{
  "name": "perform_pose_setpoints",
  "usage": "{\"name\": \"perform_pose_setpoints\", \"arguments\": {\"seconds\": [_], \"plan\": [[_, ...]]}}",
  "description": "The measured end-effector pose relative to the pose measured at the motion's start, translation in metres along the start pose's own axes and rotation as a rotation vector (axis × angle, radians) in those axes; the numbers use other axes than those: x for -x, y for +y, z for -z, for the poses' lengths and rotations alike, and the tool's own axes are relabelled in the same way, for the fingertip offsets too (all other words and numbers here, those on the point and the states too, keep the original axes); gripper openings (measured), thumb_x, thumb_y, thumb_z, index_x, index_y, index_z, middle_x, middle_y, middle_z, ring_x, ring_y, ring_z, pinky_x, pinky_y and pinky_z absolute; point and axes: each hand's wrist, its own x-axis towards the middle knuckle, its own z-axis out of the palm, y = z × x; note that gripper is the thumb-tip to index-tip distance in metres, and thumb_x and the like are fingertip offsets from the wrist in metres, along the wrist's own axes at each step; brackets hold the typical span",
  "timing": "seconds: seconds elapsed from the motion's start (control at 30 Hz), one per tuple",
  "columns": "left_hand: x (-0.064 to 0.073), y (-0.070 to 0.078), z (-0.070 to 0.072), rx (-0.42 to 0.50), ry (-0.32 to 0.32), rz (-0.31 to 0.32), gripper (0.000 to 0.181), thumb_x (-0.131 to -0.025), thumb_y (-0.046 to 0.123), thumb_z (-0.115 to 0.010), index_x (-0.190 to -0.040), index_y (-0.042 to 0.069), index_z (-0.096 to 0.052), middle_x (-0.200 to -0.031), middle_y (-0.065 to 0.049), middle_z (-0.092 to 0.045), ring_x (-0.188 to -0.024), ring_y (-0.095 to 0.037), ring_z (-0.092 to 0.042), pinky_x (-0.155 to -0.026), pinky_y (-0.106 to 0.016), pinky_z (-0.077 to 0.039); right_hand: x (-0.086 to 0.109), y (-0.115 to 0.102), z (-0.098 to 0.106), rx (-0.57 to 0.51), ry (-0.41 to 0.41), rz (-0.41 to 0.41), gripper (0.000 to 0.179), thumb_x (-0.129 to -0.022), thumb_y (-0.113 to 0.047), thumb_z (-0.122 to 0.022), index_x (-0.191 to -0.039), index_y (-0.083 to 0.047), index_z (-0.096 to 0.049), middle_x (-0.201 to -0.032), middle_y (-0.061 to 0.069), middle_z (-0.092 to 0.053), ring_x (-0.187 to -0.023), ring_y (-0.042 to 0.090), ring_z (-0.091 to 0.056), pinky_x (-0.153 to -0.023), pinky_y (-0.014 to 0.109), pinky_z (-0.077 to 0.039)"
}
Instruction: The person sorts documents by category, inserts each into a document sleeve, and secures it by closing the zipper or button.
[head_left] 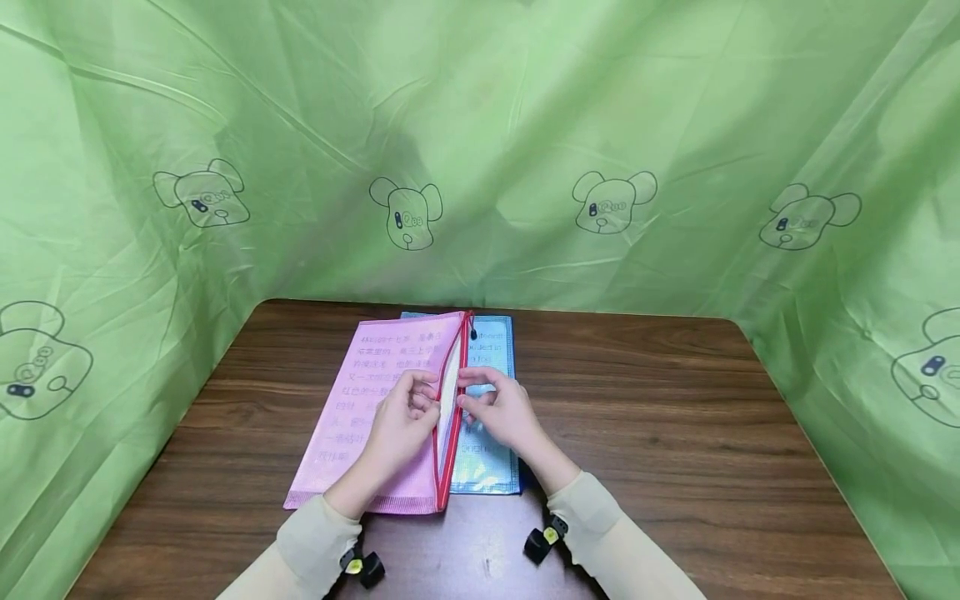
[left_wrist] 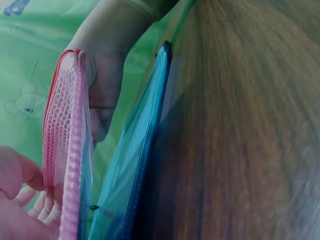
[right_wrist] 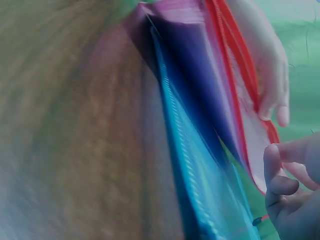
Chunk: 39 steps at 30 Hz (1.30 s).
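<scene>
A pink mesh zipper pouch [head_left: 345, 383] with handwriting on it lies at the table's centre-left, its red zipper [head_left: 446, 483] undone along the right side. White shows inside the gap. My left hand [head_left: 401, 423] pinches the left edge of that opening between thumb and fingers. Opposite it, my right hand [head_left: 504, 410] pinches the right edge, holding the two sides apart. Partly covered by the pink one is a blue zipper pouch [head_left: 487, 468]. In the right wrist view the pink pouch [right_wrist: 185, 37] rises at a slant above the blue pouch [right_wrist: 187, 155].
The dark wood table [head_left: 645, 433] stretches to both sides of the pouches. A green cloth [head_left: 495, 100] with printed bear heads hangs around the table's back and sides. A dark zipper pull [head_left: 473, 332] sits at the pink pouch's far corner.
</scene>
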Motion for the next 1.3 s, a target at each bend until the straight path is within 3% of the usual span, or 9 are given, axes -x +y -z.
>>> {"name": "perform_pose_setpoints", "arguments": {"seconds": [0.17,0.33,0.47,0.67,0.77,0.97,1.17,1.3], "plan": [[-0.002,-0.003,0.003,-0.077,-0.023,0.021,0.044,-0.087,-0.011,-0.07,-0.127,0.005,-0.067,-0.101,-0.009,-0.069,-0.084,-0.017,-0.064,-0.072,-0.023,-0.056,-0.003,0.002,0.013,-0.019,0.016,-0.023,0.045,-0.099,-0.007,-0.081,-0.141,-0.004,-0.068,-0.127,0.018,-0.074,-0.076,0.028,-0.077,-0.055,0.025,-0.051],[-0.003,-0.006,0.005,-0.214,-0.098,0.038,0.033,-0.09,-0.004,-0.074,-0.121,0.007,-0.068,-0.096,-0.002,-0.069,-0.081,-0.012,-0.063,-0.073,-0.026,-0.056,-0.007,0.001,0.028,-0.006,0.037,-0.054,0.046,-0.098,-0.007,-0.081,-0.142,-0.004,-0.068,-0.129,0.02,-0.072,-0.08,0.03,-0.077,-0.059,0.027,-0.052],[-0.006,-0.008,0.008,-0.27,-0.144,0.042,0.024,-0.094,0.003,-0.074,-0.117,0.008,-0.068,-0.094,0.0,-0.068,-0.081,-0.012,-0.063,-0.076,-0.028,-0.056,-0.011,0.002,0.043,0.0,0.057,-0.052,0.043,-0.098,-0.005,-0.081,-0.14,-0.003,-0.069,-0.127,0.023,-0.072,-0.08,0.031,-0.076,-0.064,0.033,-0.058],[-0.011,-0.009,0.012,-0.303,-0.133,0.009,0.021,-0.093,0.006,-0.072,-0.114,0.008,-0.069,-0.091,0.0,-0.066,-0.08,-0.014,-0.061,-0.075,-0.03,-0.054,-0.01,0.004,0.07,0.031,0.045,-0.03,0.04,-0.099,-0.007,-0.08,-0.137,-0.002,-0.07,-0.124,0.02,-0.075,-0.087,0.028,-0.074,-0.079,0.049,-0.063],[-0.018,-0.01,0.012,-0.324,-0.123,-0.03,0.023,-0.092,0.006,-0.071,-0.115,0.008,-0.069,-0.092,0.0,-0.065,-0.081,-0.014,-0.06,-0.075,-0.031,-0.054,-0.009,0.004,0.084,0.072,0.047,-0.013,0.039,-0.099,-0.009,-0.08,-0.137,-0.003,-0.07,-0.129,0.02,-0.074,-0.095,0.027,-0.074,-0.084,0.049,-0.062],[-0.05,-0.016,0.015,-0.458,-0.173,-0.143,0.028,-0.092,0.006,-0.071,-0.12,0.006,-0.067,-0.095,-0.001,-0.063,-0.085,-0.015,-0.059,-0.079,-0.035,-0.055,-0.019,0.001,0.112,0.219,0.036,0.061,0.047,-0.098,-0.01,-0.081,-0.142,-0.003,-0.066,-0.142,0.019,-0.069,-0.109,0.03,-0.075,-0.09,0.043,-0.06],[-0.094,-0.02,0.032,-0.562,-0.239,-0.217,0.03,-0.093,0.007,-0.069,-0.123,0.004,-0.065,-0.101,-0.004,-0.066,-0.086,-0.018,-0.062,-0.082,-0.039,-0.058,-0.029,-0.012,0.127,0.38,-0.074,0.126,0.052,-0.097,-0.015,-0.084,-0.145,-0.01,-0.064,-0.141,0.01,-0.07,-0.116,0.028,-0.074,-0.089,0.041,-0.058],[-0.12,-0.023,0.035,-0.618,-0.285,-0.24,0.038,-0.095,0.011,-0.071,-0.131,0.005,-0.061,-0.11,-0.007,-0.067,-0.091,-0.023,-0.065,-0.088,-0.043,-0.058,-0.033,-0.017,0.129,0.46,-0.12,0.152,0.052,-0.098,-0.018,-0.083,-0.146,-0.011,-0.064,-0.142,0.009,-0.07,-0.122,0.029,-0.072,-0.088,0.044,-0.059]]}}
